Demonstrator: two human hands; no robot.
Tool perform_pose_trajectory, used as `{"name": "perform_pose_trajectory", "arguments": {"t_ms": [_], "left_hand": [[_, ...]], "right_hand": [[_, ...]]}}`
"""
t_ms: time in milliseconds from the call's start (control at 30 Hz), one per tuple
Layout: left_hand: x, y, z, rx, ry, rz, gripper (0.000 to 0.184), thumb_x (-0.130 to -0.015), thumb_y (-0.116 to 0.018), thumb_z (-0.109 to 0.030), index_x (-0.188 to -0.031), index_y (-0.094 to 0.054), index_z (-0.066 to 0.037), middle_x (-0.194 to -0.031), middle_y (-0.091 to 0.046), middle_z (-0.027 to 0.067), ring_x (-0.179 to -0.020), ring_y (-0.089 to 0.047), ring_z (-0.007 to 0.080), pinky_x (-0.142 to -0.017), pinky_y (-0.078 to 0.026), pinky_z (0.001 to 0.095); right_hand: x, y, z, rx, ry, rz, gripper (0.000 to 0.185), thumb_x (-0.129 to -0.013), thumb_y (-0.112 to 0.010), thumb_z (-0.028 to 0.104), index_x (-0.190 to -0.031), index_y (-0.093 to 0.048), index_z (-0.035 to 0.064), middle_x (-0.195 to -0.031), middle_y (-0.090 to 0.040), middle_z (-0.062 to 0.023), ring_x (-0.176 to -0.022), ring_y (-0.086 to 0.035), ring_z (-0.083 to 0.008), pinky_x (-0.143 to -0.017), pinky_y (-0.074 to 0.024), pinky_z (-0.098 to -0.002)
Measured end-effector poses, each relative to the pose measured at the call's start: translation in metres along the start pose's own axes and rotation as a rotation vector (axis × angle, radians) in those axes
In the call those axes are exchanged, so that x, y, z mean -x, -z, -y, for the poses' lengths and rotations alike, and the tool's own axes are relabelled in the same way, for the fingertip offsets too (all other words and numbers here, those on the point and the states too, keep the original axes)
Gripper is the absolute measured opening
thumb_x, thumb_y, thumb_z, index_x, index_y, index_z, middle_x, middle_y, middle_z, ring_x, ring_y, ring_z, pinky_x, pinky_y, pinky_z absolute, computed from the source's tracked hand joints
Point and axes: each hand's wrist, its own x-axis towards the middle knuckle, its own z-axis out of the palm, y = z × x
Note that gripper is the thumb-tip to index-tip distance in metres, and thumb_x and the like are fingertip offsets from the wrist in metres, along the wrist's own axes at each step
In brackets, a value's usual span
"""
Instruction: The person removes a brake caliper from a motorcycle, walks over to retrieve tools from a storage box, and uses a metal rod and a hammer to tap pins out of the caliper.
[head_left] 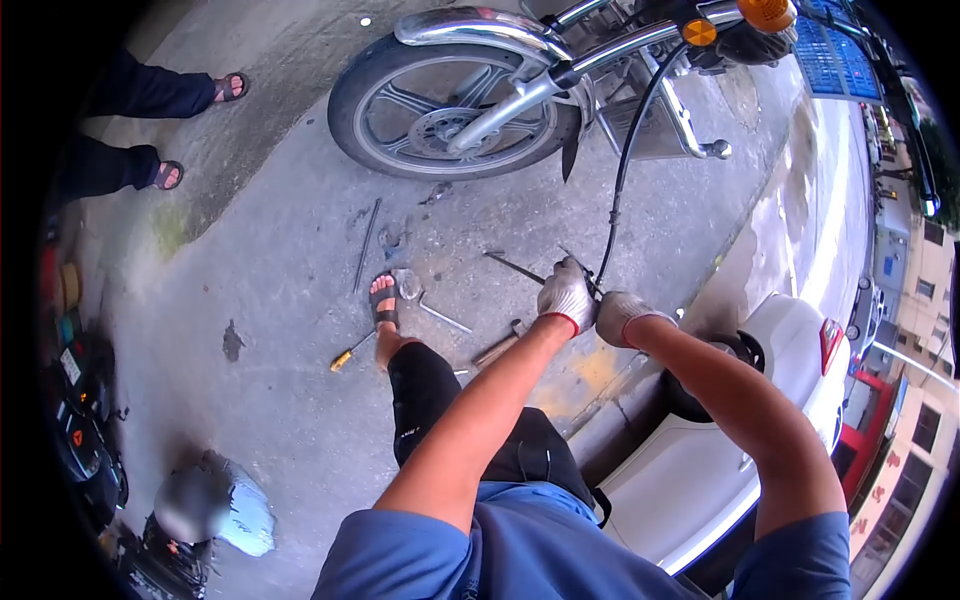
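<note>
Both my hands wear white knit gloves and meet around the lower end of a black cable [617, 190], which runs down from the motorcycle's handlebar area. My left hand [563, 294] is closed at the cable's end, fingers curled. Close beside it, my right hand [624, 315] is closed too, its fingers mostly hidden behind the glove's back. A thin dark rod [517, 268] with a short bent end reaches left from my left hand; I cannot tell whether it is held or lies on the ground behind. The cable's end fitting is hidden between the gloves.
A motorcycle's front wheel [455, 115] stands ahead. On the concrete lie a hammer [497, 347], an L-shaped wrench [444, 317], a long metal rod [367, 246] and a yellow-handled screwdriver [343, 358]. A white car [690, 470] is close on the right. Two other people are at left.
</note>
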Motion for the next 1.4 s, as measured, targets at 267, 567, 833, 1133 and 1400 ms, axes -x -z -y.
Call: {"name": "perform_pose_trajectory", "arguments": {"t_ms": [267,567,833,1133,1400], "left_hand": [[-0.016,0.005,0.003,-0.113,0.041,0.197,0.076,-0.07,-0.08,-0.027,-0.124,-0.037,0.004,-0.119,-0.055,0.0245,-0.11,-0.06,0.0318,-0.089,-0.051,0.0365],[-0.017,0.017,0.001,-0.073,-0.009,0.205,0.067,-0.072,-0.077,-0.023,-0.122,-0.041,0.002,-0.121,-0.052,0.023,-0.112,-0.058,0.0333,-0.089,-0.052,0.0393],[-0.02,0.017,0.001,-0.099,-0.013,0.252,0.064,-0.073,-0.076,-0.022,-0.122,-0.042,0.0,-0.122,-0.051,0.0236,-0.113,-0.057,0.0336,-0.09,-0.051,0.0393],[-0.015,0.004,0.011,-0.066,0.013,0.278,0.063,-0.075,-0.075,-0.028,-0.122,-0.045,0.002,-0.12,-0.054,0.0236,-0.111,-0.059,0.0337,-0.088,-0.053,0.0399],[-0.021,0.043,0.004,-0.11,-0.038,0.238,0.083,-0.068,-0.081,-0.037,-0.125,-0.039,0.005,-0.128,-0.047,0.0263,-0.118,-0.054,0.0351,-0.094,-0.048,0.0398]], "right_hand": [[-0.032,-0.015,-0.006,0.007,-0.041,0.052,0.033,-0.083,-0.053,0.018,-0.107,-0.068,0.001,-0.112,-0.064,-0.0221,-0.108,-0.062,-0.0336,-0.087,-0.0503,-0.0385],[-0.025,0.01,0.006,0.054,-0.014,0.136,0.033,-0.081,-0.054,0.017,-0.107,-0.068,0.0011,-0.112,-0.065,-0.0216,-0.107,-0.063,-0.0314,-0.087,-0.0506,-0.0379],[-0.018,0.023,0.015,0.052,-0.058,0.215,0.031,-0.077,-0.056,0.015,-0.102,-0.07,0.0025,-0.107,-0.067,-0.0204,-0.103,-0.065,-0.0296,-0.083,-0.0527,-0.0369],[-0.025,0.035,0.012,0.034,-0.062,0.295,0.031,-0.079,-0.055,0.016,-0.102,-0.069,0.0011,-0.106,-0.068,-0.0162,-0.093,-0.067,-0.0242,-0.074,-0.0542,-0.037],[-0.03,0.005,-0.029,-0.644,-0.022,0.165,0.023,-0.085,-0.057,0.018,-0.1,-0.068,0.0037,-0.083,-0.065,-0.0123,-0.072,-0.066,-0.0221,-0.054,-0.0544,-0.0365]]}}
